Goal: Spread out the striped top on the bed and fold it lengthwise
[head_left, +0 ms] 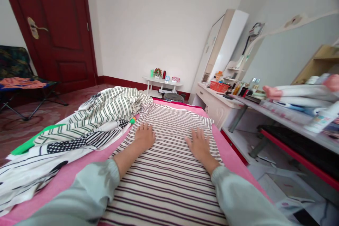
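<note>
A white garment with dark stripes (169,169) lies spread out flat on a pink bed cover (233,159). My left hand (144,137) rests on its left part, fingers stretched forward and palm down. On the right part of the striped cloth lies my right hand (199,144), its fingers spread. Neither hand grips anything. The garment's near end runs out of view below, between my two sleeves. A short sleeve shows at its far right corner.
Left of the garment lies a heap of striped and patterned bedding (106,113). A dressing table (219,100) with a red basket (219,86) and bottles stands on the right. Beyond the bed is a low white table (162,82). A folding chair (23,84) stands by the red door (53,24).
</note>
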Motion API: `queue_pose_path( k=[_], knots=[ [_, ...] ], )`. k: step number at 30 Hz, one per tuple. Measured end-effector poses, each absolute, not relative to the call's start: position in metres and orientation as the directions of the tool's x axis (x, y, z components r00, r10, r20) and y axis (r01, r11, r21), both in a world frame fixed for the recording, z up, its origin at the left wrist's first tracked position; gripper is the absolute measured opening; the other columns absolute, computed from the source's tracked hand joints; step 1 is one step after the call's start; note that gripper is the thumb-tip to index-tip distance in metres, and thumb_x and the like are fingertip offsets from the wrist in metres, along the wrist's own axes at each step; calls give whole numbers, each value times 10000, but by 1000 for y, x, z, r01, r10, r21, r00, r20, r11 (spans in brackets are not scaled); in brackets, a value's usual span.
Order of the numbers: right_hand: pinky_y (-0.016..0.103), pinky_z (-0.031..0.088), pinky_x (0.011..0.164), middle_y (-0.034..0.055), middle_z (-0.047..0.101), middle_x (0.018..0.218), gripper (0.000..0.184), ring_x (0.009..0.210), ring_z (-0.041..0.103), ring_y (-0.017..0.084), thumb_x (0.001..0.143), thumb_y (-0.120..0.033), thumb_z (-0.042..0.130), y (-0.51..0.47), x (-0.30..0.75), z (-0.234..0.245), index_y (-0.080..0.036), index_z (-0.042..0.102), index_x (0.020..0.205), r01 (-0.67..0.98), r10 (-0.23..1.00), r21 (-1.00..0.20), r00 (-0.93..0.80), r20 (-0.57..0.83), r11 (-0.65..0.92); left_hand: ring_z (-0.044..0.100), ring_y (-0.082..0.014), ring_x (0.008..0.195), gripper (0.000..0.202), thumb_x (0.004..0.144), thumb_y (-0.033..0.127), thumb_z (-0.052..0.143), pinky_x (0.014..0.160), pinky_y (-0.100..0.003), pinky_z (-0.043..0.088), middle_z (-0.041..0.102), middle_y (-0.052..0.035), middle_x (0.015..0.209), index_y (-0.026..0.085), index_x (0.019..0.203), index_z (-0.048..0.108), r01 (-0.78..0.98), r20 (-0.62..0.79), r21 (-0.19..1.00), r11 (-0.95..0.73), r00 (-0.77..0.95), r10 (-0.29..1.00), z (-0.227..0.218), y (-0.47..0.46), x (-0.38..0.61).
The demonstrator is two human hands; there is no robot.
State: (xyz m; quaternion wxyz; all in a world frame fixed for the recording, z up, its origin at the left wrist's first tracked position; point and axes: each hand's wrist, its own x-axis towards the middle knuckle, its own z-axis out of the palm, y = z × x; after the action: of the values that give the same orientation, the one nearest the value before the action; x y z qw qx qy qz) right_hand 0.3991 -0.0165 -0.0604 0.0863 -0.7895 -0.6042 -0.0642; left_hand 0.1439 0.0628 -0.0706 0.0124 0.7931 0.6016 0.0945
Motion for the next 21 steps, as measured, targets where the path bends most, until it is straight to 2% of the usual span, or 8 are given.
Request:
queue_pose_path(
  k=[2, 4, 6, 9, 12, 15, 18, 21],
  knots=[
    [503, 102, 1130, 45, 125, 1574, 628, 1443, 51, 237, 933, -578, 235, -30, 382, -59, -293, 187, 1491, 994, 985, -57, -80, 152, 90, 180, -343, 1410, 678, 904, 562, 291, 1120, -511, 151, 237, -149, 1530, 144, 1431, 377, 936, 152, 163, -311, 288, 946, -73, 51, 152],
    [468, 122, 1138, -13, 135, 1573, 579, 1442, 79, 197, 942, -569, 225, -38, 384, -59, -360, 181, 1480, 955, 958, -92, -278, 65, 283, 144, -327, 1422, 712, 880, 647, 270, 1126, -528, 111, 207, -88, 1546, 228, 1452, 341, 890, 158, 190, -414, 388, 908, -75, 47, 147],
    [475, 132, 1137, -9, 146, 1570, 568, 1440, 101, 205, 947, -559, 221, -37, 404, -58, -351, 211, 1475, 976, 980, -93, -197, 24, 198, 140, -294, 1428, 684, 877, 666, 256, 1133, -512, 101, 200, -30, 1552, 302, 1452, 326, 856, 148, 198, -478, 456, 878, -74, 51, 133],
    [537, 188, 1102, 49, 167, 1565, 564, 1428, 154, 264, 958, -499, 229, -23, 437, -51, -279, 242, 1477, 990, 990, -21, 138, -7, -139, 158, -279, 1426, 663, 891, 638, 260, 1140, -473, 114, 226, -34, 1545, 285, 1446, 344, 885, 142, 189, -425, 403, 904, -73, 64, 110],
    [592, 228, 1048, 152, 387, 1461, 497, 1331, 355, 335, 935, -386, 346, -6, 433, -37, -190, 443, 1381, 955, 955, 61, 292, -42, -289, 170, -279, 1423, 670, 904, 607, 256, 1143, -445, 126, 253, -66, 1537, 228, 1449, 345, 920, 164, 170, -353, 327, 931, -74, 73, 101],
    [536, 245, 1054, 161, 495, 1368, 430, 1267, 433, 311, 886, -343, 453, 6, 390, -29, -169, 560, 1264, 983, 983, 25, 183, 19, -183, 195, -276, 1416, 653, 913, 582, 255, 1141, -431, 144, 276, -84, 1529, 212, 1440, 360, 922, 198, 159, -352, 319, 927, -75, 74, 102],
    [457, 279, 1058, 114, 399, 1458, 464, 1327, 358, 262, 905, -357, 426, 12, 345, -40, -192, 486, 1334, 995, 991, -89, -27, 134, 39, 232, -275, 1402, 635, 911, 563, 296, 1130, -417, 186, 294, -123, 1516, 193, 1418, 390, 926, 230, 167, -340, 299, 926, -75, 77, 103],
    [467, 261, 1065, 114, 414, 1447, 444, 1338, 333, 267, 935, -335, 361, 16, 324, -59, -184, 482, 1335, 989, 965, -121, -48, 260, 81, 247, -282, 1393, 603, 897, 519, 379, 1122, -404, 211, 294, -149, 1506, 171, 1388, 421, 929, 266, 193, -316, 261, 928, -71, 89, 104]
  ],
)
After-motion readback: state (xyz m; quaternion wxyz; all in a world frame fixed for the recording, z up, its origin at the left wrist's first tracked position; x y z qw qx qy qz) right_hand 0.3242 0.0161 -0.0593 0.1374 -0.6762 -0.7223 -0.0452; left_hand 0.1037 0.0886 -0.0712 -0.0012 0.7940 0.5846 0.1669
